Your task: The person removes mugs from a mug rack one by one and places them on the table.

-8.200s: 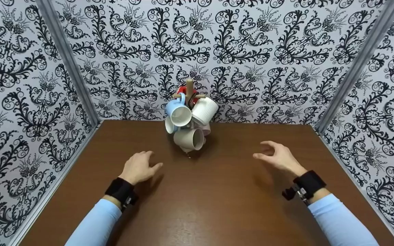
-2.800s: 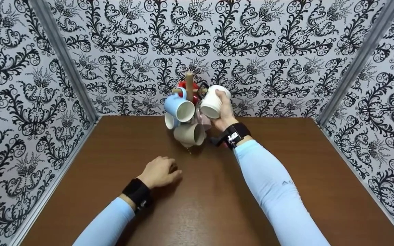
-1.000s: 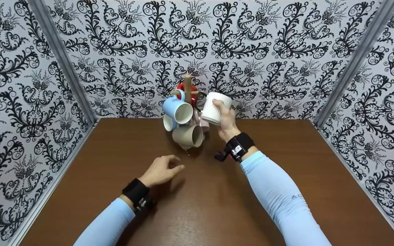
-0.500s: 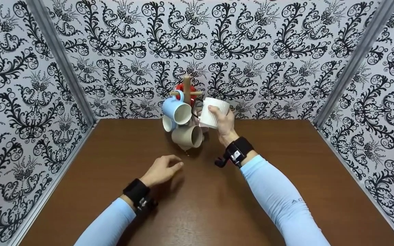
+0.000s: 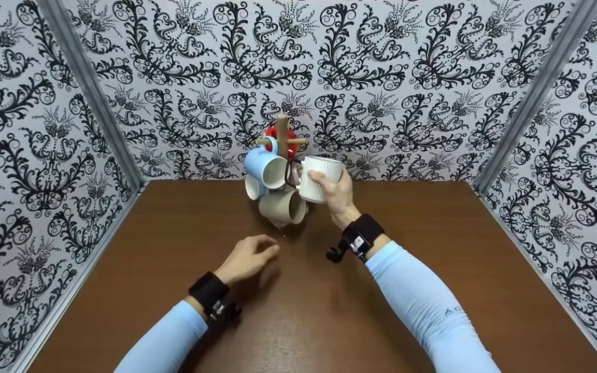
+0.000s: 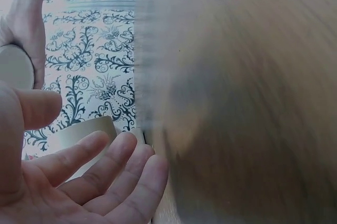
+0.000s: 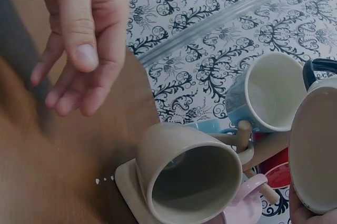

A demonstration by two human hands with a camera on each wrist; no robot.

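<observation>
My right hand (image 5: 337,194) grips a white ribbed mug (image 5: 316,176), thumb across its front, in the air just right of a wooden mug tree (image 5: 282,124). The mug stands nearly upright. A dark loop (image 5: 290,173) shows at its left side, beside the handle. On the tree hang a light blue mug (image 5: 265,166), a beige mug (image 7: 158,155), a pink mug (image 7: 247,208) and a red mug (image 5: 292,147). My left hand (image 5: 246,257) hovers low over the table, fingers relaxed and holding nothing; the left wrist view shows its palm and spread fingers.
A second light blue mug (image 5: 253,187) hangs lower on the tree's left. The brown table (image 5: 298,321) reaches back to patterned walls (image 5: 412,103) with grey corner strips (image 5: 537,98). The bare upper right peg (image 5: 298,141) sticks out above the held mug.
My right hand reached in and took the white mug off the upper right peg, then lowered it and tipped it upright. My left hand moved in toward the middle and has stayed there lately.
</observation>
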